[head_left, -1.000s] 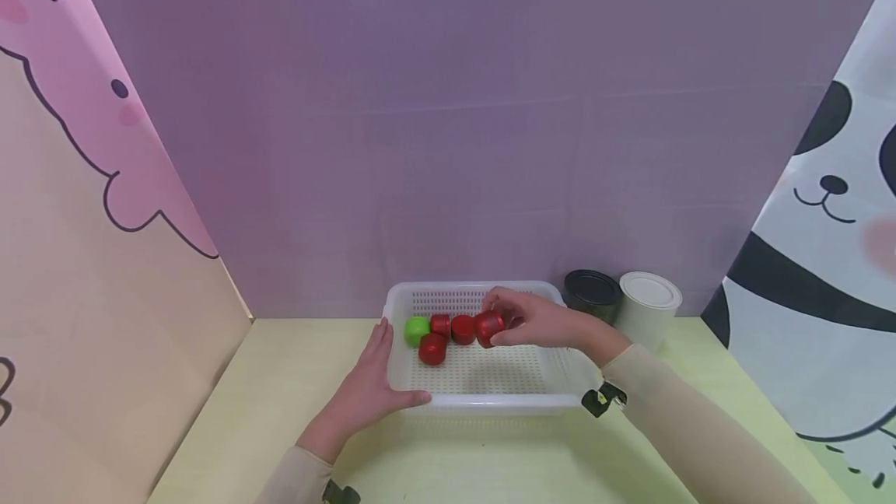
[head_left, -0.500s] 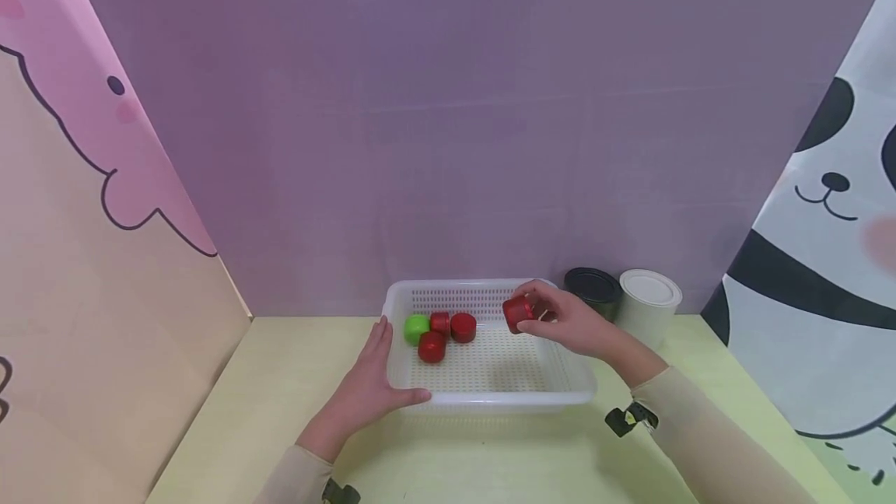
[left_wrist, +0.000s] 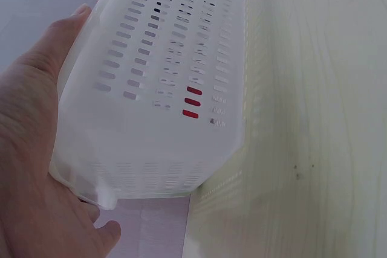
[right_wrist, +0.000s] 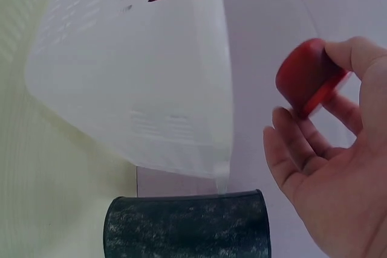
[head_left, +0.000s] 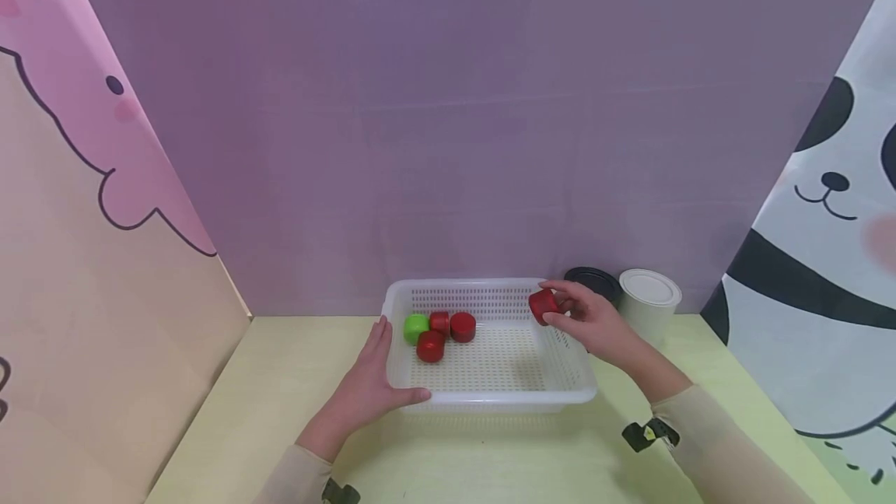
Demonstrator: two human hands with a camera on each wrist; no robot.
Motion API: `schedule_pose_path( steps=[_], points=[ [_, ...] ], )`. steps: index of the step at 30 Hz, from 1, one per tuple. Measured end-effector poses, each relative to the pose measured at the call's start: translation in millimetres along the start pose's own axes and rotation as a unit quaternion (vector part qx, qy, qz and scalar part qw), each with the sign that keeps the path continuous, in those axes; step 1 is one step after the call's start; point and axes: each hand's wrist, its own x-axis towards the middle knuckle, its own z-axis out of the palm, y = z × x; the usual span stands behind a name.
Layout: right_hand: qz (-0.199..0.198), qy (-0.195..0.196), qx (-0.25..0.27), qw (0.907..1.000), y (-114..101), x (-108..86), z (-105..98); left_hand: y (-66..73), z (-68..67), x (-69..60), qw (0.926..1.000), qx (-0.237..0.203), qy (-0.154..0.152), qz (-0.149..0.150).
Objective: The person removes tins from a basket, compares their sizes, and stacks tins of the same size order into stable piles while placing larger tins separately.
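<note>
My right hand (head_left: 592,325) pinches a small red cylinder (head_left: 544,306) between thumb and fingers, above the right end of a white plastic basket (head_left: 504,397). In the right wrist view the red cylinder (right_wrist: 308,77) is tilted and apart from the basket wall (right_wrist: 175,58). My left hand (head_left: 371,379) rests on the basket's front left corner, fingers straight along the left side and thumb on the front rim. Inside the basket's left half lie a green rounded piece (head_left: 416,328) and red pieces: one cylinder on its side (head_left: 439,322), one flat-topped cylinder (head_left: 463,327), one rounder piece (head_left: 430,346).
Behind my right hand stands a black-lidded dark can (head_left: 592,278), partly hidden, beside a white lidded can (head_left: 649,302). The dark can (right_wrist: 187,228) is close to the basket's right end. A purple backdrop (head_left: 448,138) rises behind the pale wooden table (head_left: 448,457).
My right hand has lifted the red cylinder away from the other pieces and carried it right, to the basket's right end. My left hand stays where it was.
</note>
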Motion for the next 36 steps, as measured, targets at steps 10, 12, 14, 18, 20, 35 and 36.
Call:
schedule_pose_path(
  steps=[10,12,14,18,20,35,36],
  points=[
    [0.009,0.036,-0.015,0.9992,7.8,-12.7,-10.2,2.9,-0.5,-0.9,1.0000,-0.003,-0.001,-0.006],
    [0.012,0.041,-0.017,0.9989,11.7,-14.8,-11.5,2.4,0.0,-0.6,1.0000,-0.001,-0.001,-0.006],
    [0.015,0.046,-0.025,0.9985,14.8,-16.7,-13.2,1.6,0.5,-0.1,1.0000,0.000,-0.001,-0.006],
    [0.027,0.055,-0.036,0.9975,18.6,-20.8,-17.2,1.1,1.4,0.2,1.0000,0.000,-0.001,-0.009],
    [0.037,0.057,-0.035,0.9971,19.3,-23.0,-19.5,1.4,1.6,0.1,1.0000,-0.001,0.000,-0.010],
    [0.029,0.092,-0.088,0.9915,31.3,-36.5,-32.6,4.6,0.1,-1.3,0.9999,-0.005,0.001,-0.010],
    [0.031,0.092,-0.092,0.9910,32.5,-37.4,-33.1,4.4,0.1,-1.2,0.9999,-0.005,0.001,-0.010]
  ],
)
